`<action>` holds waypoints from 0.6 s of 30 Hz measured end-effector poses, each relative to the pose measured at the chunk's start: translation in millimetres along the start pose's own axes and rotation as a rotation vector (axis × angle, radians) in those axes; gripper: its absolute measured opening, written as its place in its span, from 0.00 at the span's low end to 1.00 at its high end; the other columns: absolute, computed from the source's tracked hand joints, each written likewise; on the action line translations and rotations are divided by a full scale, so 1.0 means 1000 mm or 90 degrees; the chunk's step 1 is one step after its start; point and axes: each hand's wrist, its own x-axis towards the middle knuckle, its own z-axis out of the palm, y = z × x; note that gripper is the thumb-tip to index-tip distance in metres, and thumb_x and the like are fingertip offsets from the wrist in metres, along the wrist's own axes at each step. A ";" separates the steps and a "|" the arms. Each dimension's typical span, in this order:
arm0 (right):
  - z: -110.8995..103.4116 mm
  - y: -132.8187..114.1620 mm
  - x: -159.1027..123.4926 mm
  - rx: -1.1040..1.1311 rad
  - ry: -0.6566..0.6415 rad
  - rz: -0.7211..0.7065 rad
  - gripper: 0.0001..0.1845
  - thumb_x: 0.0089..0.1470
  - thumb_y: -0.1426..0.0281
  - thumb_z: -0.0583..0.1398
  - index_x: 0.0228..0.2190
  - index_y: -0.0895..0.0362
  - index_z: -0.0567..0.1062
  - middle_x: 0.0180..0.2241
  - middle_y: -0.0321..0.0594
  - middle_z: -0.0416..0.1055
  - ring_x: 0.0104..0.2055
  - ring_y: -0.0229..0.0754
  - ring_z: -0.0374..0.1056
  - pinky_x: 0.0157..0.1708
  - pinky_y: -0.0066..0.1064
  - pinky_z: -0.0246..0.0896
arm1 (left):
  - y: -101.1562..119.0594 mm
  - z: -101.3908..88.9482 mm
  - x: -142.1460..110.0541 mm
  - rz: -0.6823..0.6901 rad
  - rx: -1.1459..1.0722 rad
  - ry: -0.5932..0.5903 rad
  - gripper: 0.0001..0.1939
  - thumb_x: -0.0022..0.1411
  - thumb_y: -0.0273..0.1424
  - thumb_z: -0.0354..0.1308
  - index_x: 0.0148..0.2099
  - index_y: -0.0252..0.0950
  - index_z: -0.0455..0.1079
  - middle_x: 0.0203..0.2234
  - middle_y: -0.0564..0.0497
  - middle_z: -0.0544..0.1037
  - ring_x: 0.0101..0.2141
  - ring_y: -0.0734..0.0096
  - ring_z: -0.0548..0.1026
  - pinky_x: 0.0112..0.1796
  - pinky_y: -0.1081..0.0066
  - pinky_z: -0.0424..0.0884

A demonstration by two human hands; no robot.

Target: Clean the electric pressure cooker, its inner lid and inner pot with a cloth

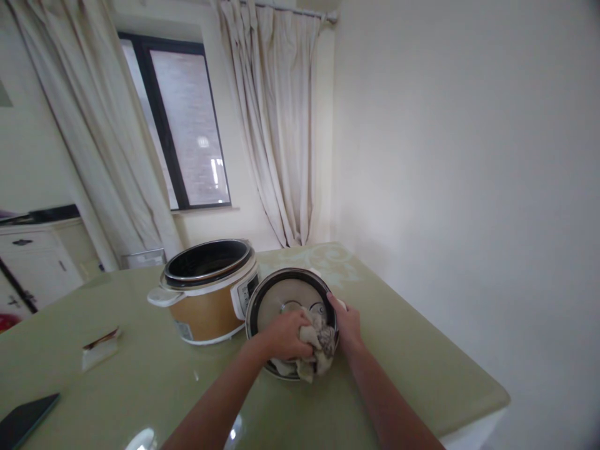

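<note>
One lid (288, 294) is off the cooker (209, 314) but seemingly only part-wiped, right hand (347, 320) gripping it, left hand (288, 335) clutching a cloth (323, 347).

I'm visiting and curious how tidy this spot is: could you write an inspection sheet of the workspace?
Surface: table, pale green and glossy.
Main things: lid, underside showing; crumpled cloth against it; open cooker to its left.
Clutter: dark flat object and small packet-like item at left, unclear what.
Hands: left hand grips the cloth; right hand holds the lid's rim.
Cables: nothing seen.
Surroundings: window, curtains, wall, cabinet.
</note>
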 end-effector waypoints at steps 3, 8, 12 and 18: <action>-0.002 -0.002 0.001 -0.009 0.037 -0.044 0.31 0.46 0.44 0.68 0.32 0.61 0.85 0.29 0.47 0.81 0.31 0.50 0.75 0.29 0.36 0.68 | -0.014 -0.010 -0.015 0.005 -0.004 -0.034 0.18 0.49 0.36 0.69 0.44 0.42 0.81 0.48 0.49 0.78 0.49 0.59 0.77 0.53 0.67 0.71; -0.005 -0.006 0.003 -0.069 0.140 -0.138 0.31 0.50 0.44 0.65 0.37 0.60 0.85 0.33 0.48 0.82 0.35 0.52 0.75 0.35 0.37 0.68 | -0.032 -0.003 -0.021 -0.104 0.112 0.120 0.27 0.56 0.30 0.65 0.59 0.42 0.74 0.57 0.46 0.74 0.57 0.55 0.72 0.61 0.62 0.65; -0.005 -0.007 0.001 -0.149 0.161 -0.206 0.30 0.54 0.44 0.61 0.38 0.58 0.84 0.35 0.50 0.82 0.36 0.53 0.75 0.39 0.38 0.67 | -0.036 0.021 -0.008 -0.212 0.194 0.238 0.29 0.62 0.27 0.61 0.64 0.46 0.68 0.64 0.47 0.68 0.60 0.54 0.69 0.59 0.61 0.66; -0.002 -0.006 -0.006 -0.207 0.164 -0.233 0.30 0.57 0.43 0.57 0.40 0.55 0.83 0.37 0.49 0.82 0.38 0.53 0.76 0.41 0.38 0.67 | -0.025 0.020 0.029 -0.294 0.205 0.291 0.25 0.66 0.36 0.58 0.64 0.45 0.67 0.60 0.44 0.70 0.52 0.56 0.76 0.48 0.65 0.72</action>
